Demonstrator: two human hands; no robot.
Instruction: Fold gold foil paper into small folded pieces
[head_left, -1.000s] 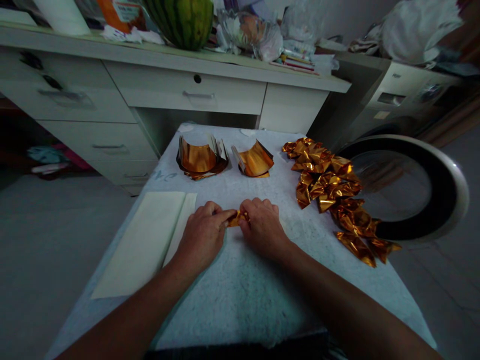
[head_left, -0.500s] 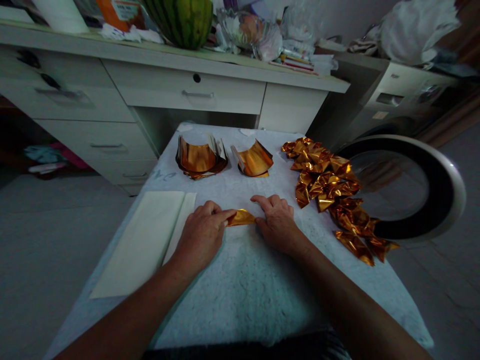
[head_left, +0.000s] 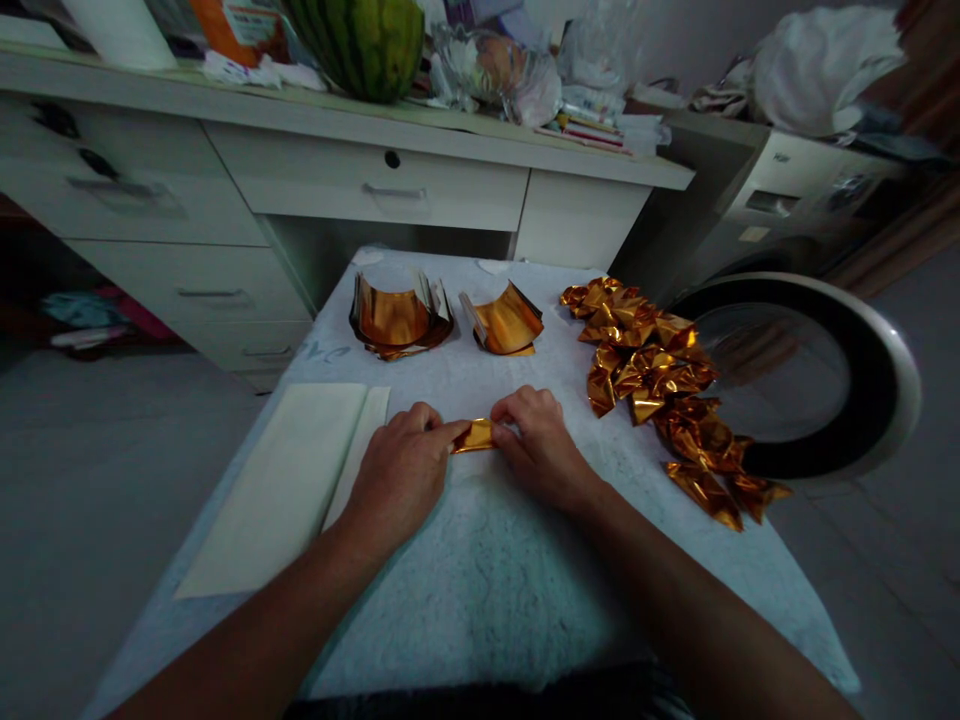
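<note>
A small folded piece of gold foil paper (head_left: 474,436) lies on the cloth-covered table between my hands. My left hand (head_left: 405,465) pinches its left end, index finger pressed on top. At its right end, the thumb and fingers of my right hand (head_left: 536,440) close on the foil. Beyond them stand two curved stacks of gold foil sheets, a larger stack (head_left: 394,318) on the left and a smaller stack (head_left: 508,322) beside it. A heap of folded gold foil pieces (head_left: 652,365) spreads along the table's right side.
Folded pale paper (head_left: 289,480) lies left of my left hand on the table (head_left: 480,600). A white desk with drawers (head_left: 390,175) stands behind, bearing a watermelon (head_left: 360,45) and clutter. At right, a washing machine's open round door (head_left: 889,375) sits close to the table edge.
My right hand has moved slightly left, and its raised fingers have closed down onto the foil's right end. The left hand keeps its hold on the other end.
</note>
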